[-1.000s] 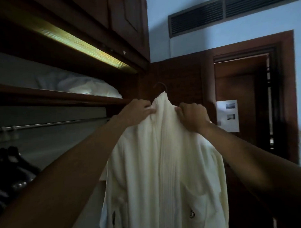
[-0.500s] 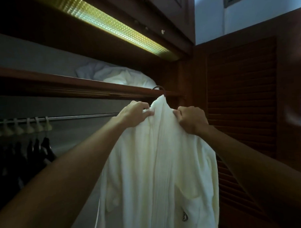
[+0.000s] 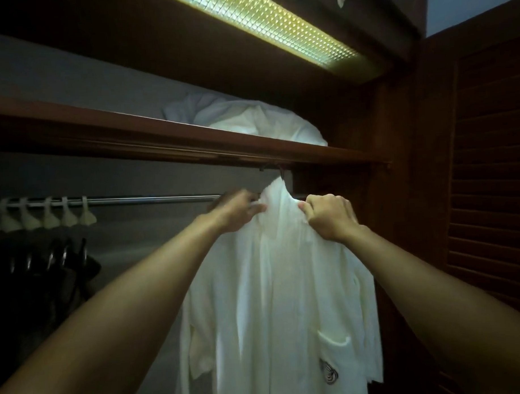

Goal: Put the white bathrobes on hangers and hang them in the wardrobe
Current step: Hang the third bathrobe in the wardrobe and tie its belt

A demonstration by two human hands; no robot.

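Observation:
A white bathrobe [image 3: 274, 299] hangs full length in front of me, its collar raised to the level of the metal wardrobe rail [image 3: 152, 199]. My left hand [image 3: 238, 211] grips the robe's left shoulder by the collar. My right hand [image 3: 330, 216] grips the right shoulder. The hanger is hidden inside the robe; only a dark bit of its hook [image 3: 282, 174] shows above the collar, just under the wooden shelf [image 3: 162, 141]. Whether the hook sits on the rail I cannot tell.
White bedding [image 3: 250, 120] lies on the shelf under a lit ceiling strip [image 3: 264, 22]. Several white hanger clips [image 3: 47, 214] sit on the rail at the left, with dark hangers [image 3: 49, 263] below. A louvred wooden door [image 3: 488, 189] stands to the right.
I have stepped closer to the wardrobe and carried the robe up and in toward the rail. The hanger hook now sits under the shelf edge. Both hands keep their hold.

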